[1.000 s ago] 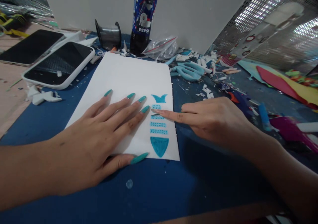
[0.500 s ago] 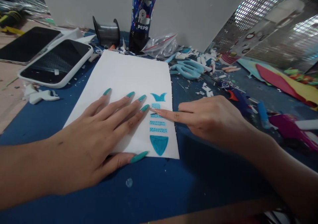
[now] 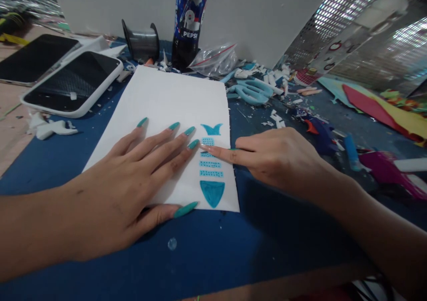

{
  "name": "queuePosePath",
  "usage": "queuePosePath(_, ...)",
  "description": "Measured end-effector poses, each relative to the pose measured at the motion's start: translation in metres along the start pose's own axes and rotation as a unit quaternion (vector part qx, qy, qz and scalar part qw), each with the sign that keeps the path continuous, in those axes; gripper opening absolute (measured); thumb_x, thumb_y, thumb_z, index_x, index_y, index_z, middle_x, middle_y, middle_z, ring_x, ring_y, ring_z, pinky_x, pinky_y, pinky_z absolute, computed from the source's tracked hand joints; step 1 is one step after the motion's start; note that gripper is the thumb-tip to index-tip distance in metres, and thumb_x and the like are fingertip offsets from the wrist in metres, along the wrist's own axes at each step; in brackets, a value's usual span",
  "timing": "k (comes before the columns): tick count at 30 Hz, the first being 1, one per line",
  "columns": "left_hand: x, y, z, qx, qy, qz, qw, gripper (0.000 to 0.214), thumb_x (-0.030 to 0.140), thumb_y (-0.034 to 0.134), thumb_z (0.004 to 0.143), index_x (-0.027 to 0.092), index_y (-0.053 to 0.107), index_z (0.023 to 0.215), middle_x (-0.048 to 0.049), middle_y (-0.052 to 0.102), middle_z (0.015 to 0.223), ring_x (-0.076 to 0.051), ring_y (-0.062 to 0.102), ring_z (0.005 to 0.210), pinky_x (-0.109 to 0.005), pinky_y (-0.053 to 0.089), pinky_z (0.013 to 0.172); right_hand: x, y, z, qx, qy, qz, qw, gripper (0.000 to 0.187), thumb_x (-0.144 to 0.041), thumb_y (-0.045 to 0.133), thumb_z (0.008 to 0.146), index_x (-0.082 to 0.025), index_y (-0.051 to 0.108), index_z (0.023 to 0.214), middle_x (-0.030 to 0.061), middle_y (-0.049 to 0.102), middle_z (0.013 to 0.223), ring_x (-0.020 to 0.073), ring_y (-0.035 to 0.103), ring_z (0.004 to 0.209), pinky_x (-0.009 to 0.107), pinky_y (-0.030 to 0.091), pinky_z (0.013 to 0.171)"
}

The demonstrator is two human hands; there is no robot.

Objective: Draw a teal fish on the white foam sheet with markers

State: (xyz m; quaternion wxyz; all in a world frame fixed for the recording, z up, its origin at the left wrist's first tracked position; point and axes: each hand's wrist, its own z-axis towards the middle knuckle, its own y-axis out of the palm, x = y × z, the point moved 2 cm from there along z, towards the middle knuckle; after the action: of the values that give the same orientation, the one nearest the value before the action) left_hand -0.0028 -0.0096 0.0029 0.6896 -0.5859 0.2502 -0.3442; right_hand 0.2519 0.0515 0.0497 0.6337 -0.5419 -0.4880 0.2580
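Observation:
A white sheet [image 3: 167, 94] lies on the blue work surface. Along its right side runs a column of blue fish-like shapes: a forked tail [image 3: 211, 129], several dotted strips [image 3: 210, 164] and a darker pointed piece [image 3: 212, 193]. My left hand [image 3: 147, 172] rests flat on the sheet with its fingers spread, the index nail beside the strips. Coming in from the right, my right hand [image 3: 276, 158] has its index finger stretched out, the tip touching the upper strips and partly covering them. The other fingers are curled in, and nothing shows in them.
Two phones [image 3: 73, 83] lie at the left, near white scraps [image 3: 53, 128]. Behind the sheet stand a spool [image 3: 142, 41], a Pepsi bottle [image 3: 189, 25] and a clear zip bag [image 3: 215, 59]. Light blue scissors [image 3: 253, 91] sit among offcuts, with coloured sheets [image 3: 376, 100] at the right.
The whole view has shifted slightly. Both hands keep almost the same place on the sheet, and the right fingertip still touches the upper strips.

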Motion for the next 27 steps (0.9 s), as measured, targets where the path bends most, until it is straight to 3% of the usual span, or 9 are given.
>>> queuePosePath(12,-0.0001,-0.0003,0.001,-0.01,-0.021,0.006,1.0,0.074,0.059,0.038,0.103,0.031,0.007,0.164,-0.0013,0.02,0.169,-0.033,0.028,0.154,-0.052,0.015,0.127,0.0029,-0.0002,-0.0024,-0.013,0.013,0.035,0.999,0.064,0.003,0.037,0.093,-0.029,0.059,0.144,0.0001,0.06,0.064,0.0116,0.038,0.049,0.028,0.017,0.049)
queuePosePath(18,-0.0021,0.0005,-0.0003,-0.008,0.004,0.035,0.999,0.075,0.055,0.039,0.104,0.022,0.01,0.165,-0.0049,0.018,0.17,-0.033,0.025,0.155,-0.046,0.006,0.129,0.0066,0.0051,-0.0036,-0.001,0.015,0.048,0.999,0.06,-0.001,0.037,0.097,-0.028,0.059,0.145,0.0005,0.06,0.061,0.0113,0.034,0.047,0.03,0.015,0.049)
queuePosePath(21,-0.0028,0.0005,-0.0012,-0.005,0.007,0.023,1.0,0.077,0.057,0.042,0.102,0.025,0.011,0.165,-0.0035,0.021,0.169,-0.034,0.028,0.154,-0.047,0.009,0.13,0.0073,0.0048,-0.0051,-0.005,0.016,0.059,0.998,0.06,-0.001,0.039,0.096,-0.029,0.058,0.145,0.0003,0.06,0.063,0.0108,0.035,0.047,0.029,0.015,0.049)
queuePosePath(27,0.0029,0.002,-0.0012,-0.001,-0.037,0.009,0.999,0.069,0.056,0.031,0.106,0.028,0.008,0.165,-0.0012,0.024,0.169,-0.033,0.03,0.154,-0.052,0.012,0.13,0.0071,0.0005,-0.0076,-0.013,0.03,0.071,0.997,0.057,-0.001,0.039,0.098,-0.028,0.062,0.142,-0.0005,0.056,0.059,0.01,0.032,0.046,0.028,0.014,0.049)
